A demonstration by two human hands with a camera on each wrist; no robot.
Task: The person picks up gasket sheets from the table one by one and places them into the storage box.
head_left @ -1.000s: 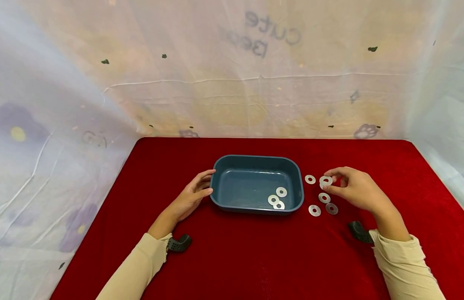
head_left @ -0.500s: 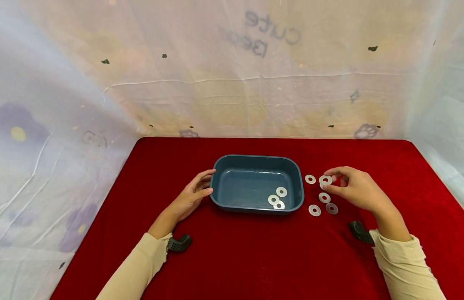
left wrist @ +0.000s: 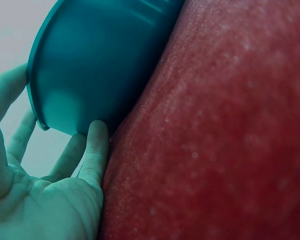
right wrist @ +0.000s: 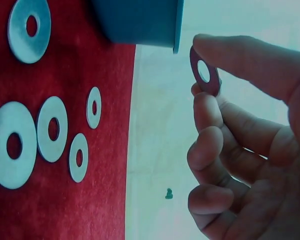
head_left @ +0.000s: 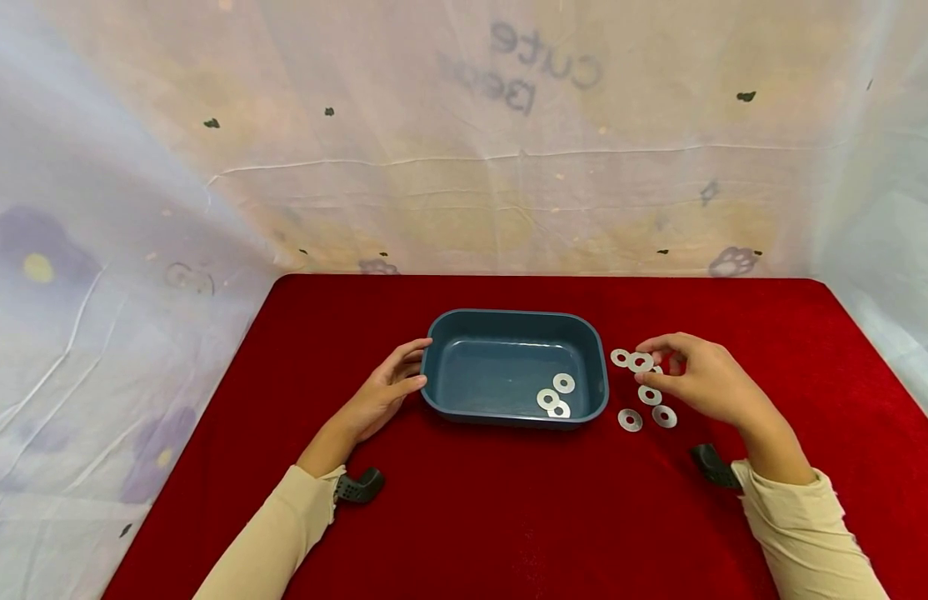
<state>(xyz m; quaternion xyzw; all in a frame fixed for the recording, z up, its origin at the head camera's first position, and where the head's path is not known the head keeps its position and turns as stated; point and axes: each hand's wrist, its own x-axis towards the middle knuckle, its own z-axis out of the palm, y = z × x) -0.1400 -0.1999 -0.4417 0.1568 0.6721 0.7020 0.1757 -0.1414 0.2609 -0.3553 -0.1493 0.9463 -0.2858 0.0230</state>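
My right hand pinches a flat metal washer between thumb and fingertips. In the right wrist view this washer is raised off the cloth and tilted. Several more washers lie flat on the red cloth below and around that hand, one of them partly hidden by it. A blue-grey rectangular bin stands to the left of them. Inside, three washers lie near its front right corner, two overlapping. My left hand rests its spread, nearly straight fingers against the bin's left end wall.
Red cloth covers the table. Pale printed sheets hang behind and on both sides. A dark wrist strap piece juts from the left sleeve, and another dark piece from the right sleeve.
My right hand has moved slightly left with the washer, uncovering part of the washer beneath it. The left hand, the bin and the loose washers stay where they were.
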